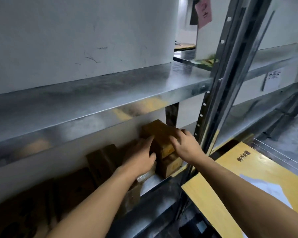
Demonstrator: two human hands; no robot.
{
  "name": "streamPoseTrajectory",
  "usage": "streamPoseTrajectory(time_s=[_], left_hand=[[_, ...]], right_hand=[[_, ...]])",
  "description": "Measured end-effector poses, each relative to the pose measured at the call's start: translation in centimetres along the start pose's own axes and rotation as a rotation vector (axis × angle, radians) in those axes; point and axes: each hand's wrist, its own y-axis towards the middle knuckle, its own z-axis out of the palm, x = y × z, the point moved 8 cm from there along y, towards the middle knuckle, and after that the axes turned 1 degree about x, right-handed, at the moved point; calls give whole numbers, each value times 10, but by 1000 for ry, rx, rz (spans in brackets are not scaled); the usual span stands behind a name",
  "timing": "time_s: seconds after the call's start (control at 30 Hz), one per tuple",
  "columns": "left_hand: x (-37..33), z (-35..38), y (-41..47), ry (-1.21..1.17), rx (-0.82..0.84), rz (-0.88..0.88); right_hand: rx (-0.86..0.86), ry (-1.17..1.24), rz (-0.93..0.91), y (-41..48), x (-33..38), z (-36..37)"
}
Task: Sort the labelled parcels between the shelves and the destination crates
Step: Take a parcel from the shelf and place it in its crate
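Reaching into the lower shelf [152,183] with both arms. My left hand [141,156] is holding the left side of a small brown parcel [159,132]: the forefinger is lying along its side and the thumb is bending round onto its near face. My right hand [186,145] is gripping the same parcel from the right, with the thumb resting on top and the fingers curling over the far right edge.

The parcel is sitting slightly askew on top of a second brown box [170,165], at the right end of the lower shelf, just beside the rack upright [211,107]. I cannot tell whether it is lifting clear of the box below.

More dark boxes [101,160] are standing to the left in shadow; their labels are too dim to read. The upper shelf [93,102] is overhanging the work, carrying a large pale carton [76,40]. A yellow flat parcel [230,179] with black print is lying in the next bay to the right, under my right forearm. A pink slip [204,12] is hanging high up beyond the upright.
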Motion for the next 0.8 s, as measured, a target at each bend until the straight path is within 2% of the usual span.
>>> streamPoseTrajectory(time_s=[0.2, 0.27, 0.37, 0.53, 0.7, 0.8], left_hand=[[3, 24, 15, -152, 79, -69], [1, 25, 14, -224, 46, -57], [-2, 17, 6, -373, -78, -19], [-6, 7, -27, -843, -247, -25], [-8, -7, -80, -834, -582, -68], [-5, 3, -112, -945, -576, -134]], right_hand=[[108, 206, -18, 33, -5, 20], [102, 265, -33, 28, 0, 23], [24, 424, -37, 13, 0, 18], [-87, 685, -41, -27, -4, 13], [-175, 888, -43, -90, 0, 17], [-182, 1036, -26, -133, 4, 17]])
